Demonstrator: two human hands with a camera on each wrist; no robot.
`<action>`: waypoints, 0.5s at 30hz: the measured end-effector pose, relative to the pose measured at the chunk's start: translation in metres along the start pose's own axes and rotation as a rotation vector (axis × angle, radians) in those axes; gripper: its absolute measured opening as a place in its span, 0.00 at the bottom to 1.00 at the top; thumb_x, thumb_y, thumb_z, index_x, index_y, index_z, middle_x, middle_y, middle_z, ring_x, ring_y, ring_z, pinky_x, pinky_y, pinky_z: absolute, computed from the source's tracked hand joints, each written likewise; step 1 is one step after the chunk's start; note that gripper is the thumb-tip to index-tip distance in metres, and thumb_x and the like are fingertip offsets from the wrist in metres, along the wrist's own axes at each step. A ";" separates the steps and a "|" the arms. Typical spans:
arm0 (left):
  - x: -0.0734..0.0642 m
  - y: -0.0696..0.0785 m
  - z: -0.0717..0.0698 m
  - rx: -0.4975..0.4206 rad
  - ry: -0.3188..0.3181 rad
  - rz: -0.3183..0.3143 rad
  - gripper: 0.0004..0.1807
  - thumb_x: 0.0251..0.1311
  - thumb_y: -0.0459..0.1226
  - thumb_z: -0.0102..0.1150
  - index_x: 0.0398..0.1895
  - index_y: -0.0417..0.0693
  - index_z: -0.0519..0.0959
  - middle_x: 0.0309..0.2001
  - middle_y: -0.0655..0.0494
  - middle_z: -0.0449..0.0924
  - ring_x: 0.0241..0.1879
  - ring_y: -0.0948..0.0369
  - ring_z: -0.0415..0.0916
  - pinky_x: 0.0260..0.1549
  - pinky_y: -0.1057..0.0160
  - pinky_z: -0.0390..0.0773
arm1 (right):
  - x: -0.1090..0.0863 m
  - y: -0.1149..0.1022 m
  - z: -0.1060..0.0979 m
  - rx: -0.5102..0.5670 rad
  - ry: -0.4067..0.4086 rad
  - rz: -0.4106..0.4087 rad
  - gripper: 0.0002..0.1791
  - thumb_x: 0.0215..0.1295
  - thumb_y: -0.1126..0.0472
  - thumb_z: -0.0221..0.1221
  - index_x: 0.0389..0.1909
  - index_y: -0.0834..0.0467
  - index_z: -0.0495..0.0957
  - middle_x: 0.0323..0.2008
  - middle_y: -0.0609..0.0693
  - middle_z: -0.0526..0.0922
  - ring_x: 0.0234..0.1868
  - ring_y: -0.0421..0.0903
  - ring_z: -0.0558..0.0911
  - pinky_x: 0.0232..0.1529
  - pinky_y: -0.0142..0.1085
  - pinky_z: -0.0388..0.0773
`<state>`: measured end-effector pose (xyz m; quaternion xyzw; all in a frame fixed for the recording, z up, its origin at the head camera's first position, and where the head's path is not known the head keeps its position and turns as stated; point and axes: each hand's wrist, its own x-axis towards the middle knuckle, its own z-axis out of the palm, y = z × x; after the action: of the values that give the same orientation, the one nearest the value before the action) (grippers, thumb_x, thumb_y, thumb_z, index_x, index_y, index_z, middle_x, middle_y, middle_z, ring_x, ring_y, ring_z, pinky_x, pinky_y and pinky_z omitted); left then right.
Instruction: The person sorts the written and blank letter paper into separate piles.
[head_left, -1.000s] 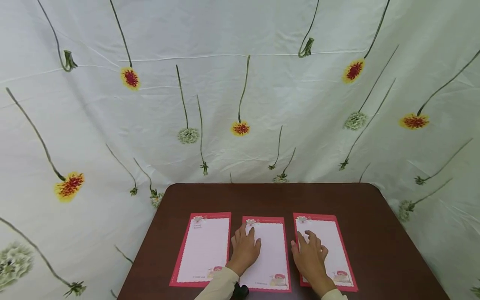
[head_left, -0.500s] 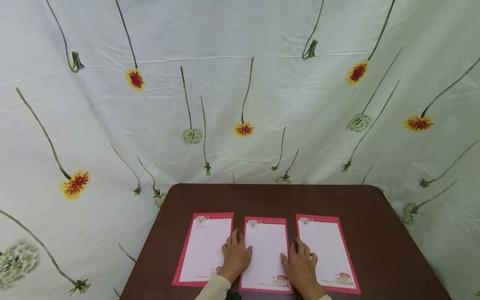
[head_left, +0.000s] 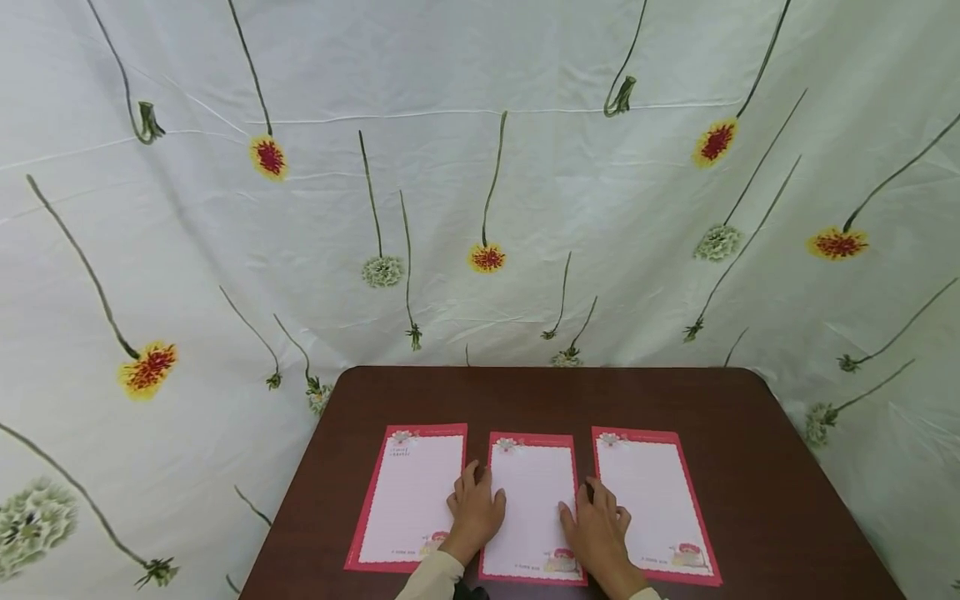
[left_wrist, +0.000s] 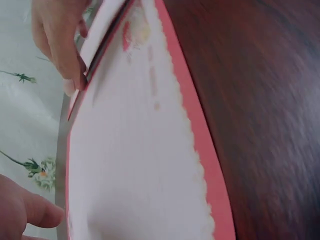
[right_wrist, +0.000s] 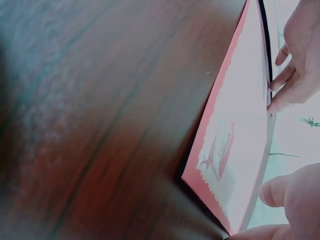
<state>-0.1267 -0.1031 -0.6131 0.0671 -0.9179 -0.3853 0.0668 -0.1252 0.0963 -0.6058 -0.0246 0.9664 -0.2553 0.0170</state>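
Three sheets of red-bordered letter paper lie side by side on a dark brown table (head_left: 540, 392). My left hand (head_left: 476, 510) rests over the gap between the left sheet (head_left: 412, 500) and the middle sheet (head_left: 528, 508), its fingers loosely bent. Over the other gap, my right hand (head_left: 597, 529) touches down between the middle sheet and the right sheet (head_left: 660, 500), thumb spread onto the middle one. In the left wrist view the middle sheet (left_wrist: 135, 150) lies flat between the left thumb (left_wrist: 42, 211) and the other hand (left_wrist: 60, 40). Neither hand grips any paper.
Behind the table hangs a pale cloth (head_left: 435, 183) printed with flowers. Small dark marks (head_left: 400, 452) show at the left sheet's upper corner. A black object (head_left: 470, 592) sits by the left wrist, partly out of view. The table's far edge meets the cloth.
Both hands have shifted left and toward the near side, from over the middle and right sheets to the middle sheet's two sides. In the last half second they have hardly moved.
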 end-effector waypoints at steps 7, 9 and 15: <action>0.004 0.004 0.002 -0.089 0.073 -0.055 0.23 0.64 0.32 0.56 0.59 0.25 0.78 0.67 0.30 0.66 0.63 0.33 0.61 0.53 0.30 0.57 | 0.001 -0.003 -0.001 0.073 0.011 0.004 0.26 0.74 0.52 0.62 0.59 0.72 0.80 0.70 0.68 0.70 0.70 0.69 0.66 0.57 0.68 0.60; 0.006 0.004 0.004 -0.113 0.092 -0.069 0.22 0.64 0.33 0.55 0.58 0.25 0.78 0.66 0.30 0.67 0.62 0.33 0.61 0.52 0.31 0.57 | 0.002 -0.003 -0.002 0.086 0.017 0.008 0.25 0.73 0.53 0.62 0.58 0.71 0.81 0.70 0.68 0.71 0.70 0.69 0.67 0.56 0.68 0.60; 0.010 0.008 0.004 -0.175 0.094 -0.137 0.24 0.64 0.34 0.53 0.58 0.24 0.77 0.64 0.30 0.68 0.62 0.33 0.61 0.53 0.32 0.58 | 0.003 -0.004 -0.001 0.115 0.035 0.018 0.24 0.72 0.54 0.62 0.57 0.71 0.82 0.68 0.68 0.72 0.68 0.71 0.69 0.54 0.68 0.61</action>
<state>-0.1381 -0.0969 -0.6096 0.1417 -0.8700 -0.4639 0.0889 -0.1280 0.0931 -0.6032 -0.0104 0.9504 -0.3107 0.0039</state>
